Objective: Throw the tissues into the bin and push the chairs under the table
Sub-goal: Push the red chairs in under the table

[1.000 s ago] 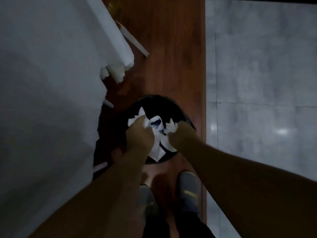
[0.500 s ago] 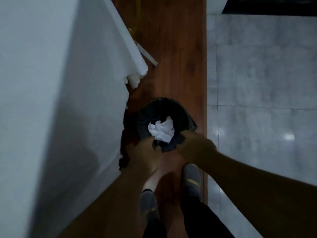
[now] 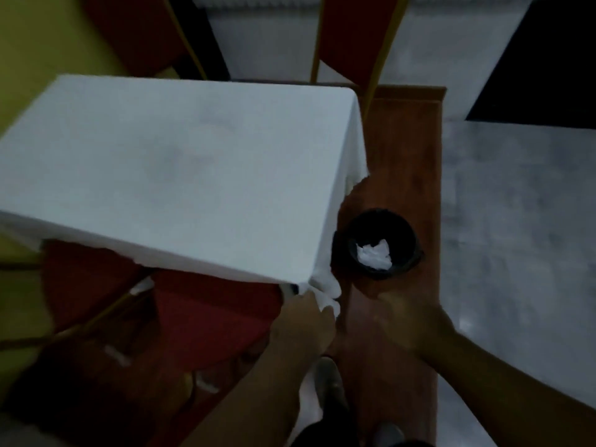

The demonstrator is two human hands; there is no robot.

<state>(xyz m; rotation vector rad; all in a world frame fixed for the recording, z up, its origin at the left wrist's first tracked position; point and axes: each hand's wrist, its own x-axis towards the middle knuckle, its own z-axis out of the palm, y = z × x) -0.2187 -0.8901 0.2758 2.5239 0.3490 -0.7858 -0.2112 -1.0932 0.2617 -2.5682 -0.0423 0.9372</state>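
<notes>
A black bin (image 3: 356,225) stands on the wooden strip to the right of the table's near corner, with crumpled white tissues (image 3: 375,255) lying inside. The table (image 3: 177,162) is covered by a white cloth. A red chair (image 3: 209,321) with a gold frame stands pulled out at the table's near side. Two more red chair backs (image 3: 138,33) (image 3: 351,37) show beyond the far side. My left hand (image 3: 303,327) is at the hanging cloth corner, its fingers blurred. My right hand (image 3: 408,321) hovers empty just short of the bin.
The brown wooden strip (image 3: 403,150) runs along the table's right side, bordered by grey tiled floor (image 3: 516,237). A dark panel (image 3: 541,66) sits at the top right, yellow floor (image 3: 38,43) at the top left. My shoe (image 3: 329,379) is below the hands.
Both hands let go of the tissues, which now lie in the bin, and drew back towards me. The view lifted from the bin to take in the table and chairs.
</notes>
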